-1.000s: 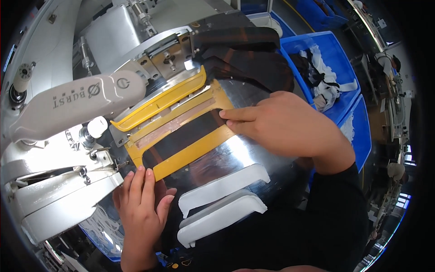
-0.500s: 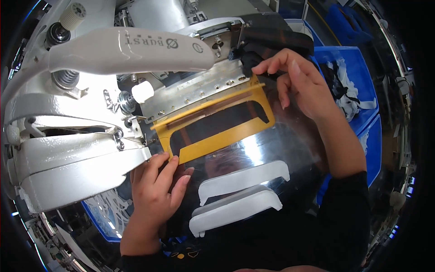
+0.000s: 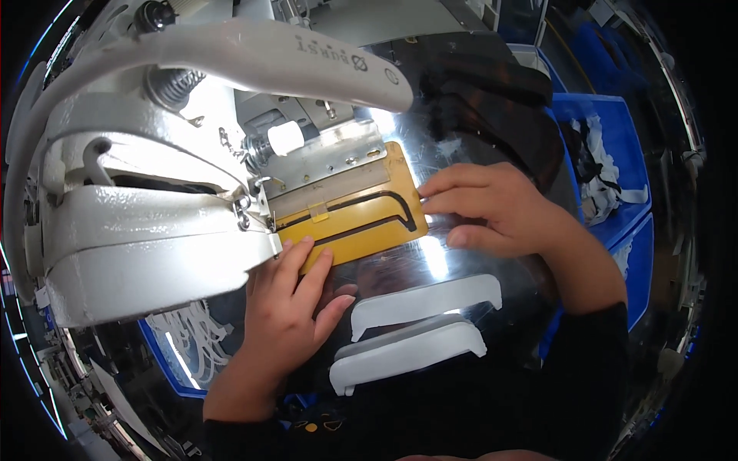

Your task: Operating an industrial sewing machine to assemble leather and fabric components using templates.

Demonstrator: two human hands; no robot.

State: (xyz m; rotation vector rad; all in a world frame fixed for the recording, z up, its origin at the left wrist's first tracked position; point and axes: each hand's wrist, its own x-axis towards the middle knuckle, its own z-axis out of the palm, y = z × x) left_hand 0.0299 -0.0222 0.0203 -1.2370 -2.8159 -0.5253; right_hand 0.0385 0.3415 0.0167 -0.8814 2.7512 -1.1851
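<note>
A flat yellow sewing template (image 3: 361,215) with dark curved slots lies on the shiny table (image 3: 469,269), its left end beside the needle area of a white sewing machine (image 3: 138,265). My left hand (image 3: 280,315) rests on the template's near left part with fingers stretched out. At the template's right edge, the extended fingertips of my right hand (image 3: 500,207) touch or almost touch it; the thumb is held apart. Whatever lies inside the template is mostly hidden. Near me are two white curved cut pieces (image 3: 427,300).
A metal guide plate (image 3: 338,154) runs along the template's far side. The machine's pale curved arm (image 3: 307,65) overhangs the far left. Dark material (image 3: 500,115) lies at the far right. Blue bins (image 3: 634,146) with white and black pieces stand right; another (image 3: 165,369) sits lower left.
The template's raised yellow frame has come down, so the wide dark opening now shows as narrow slots. My right hand has moved from its far right corner to its right edge. The view has shifted.
</note>
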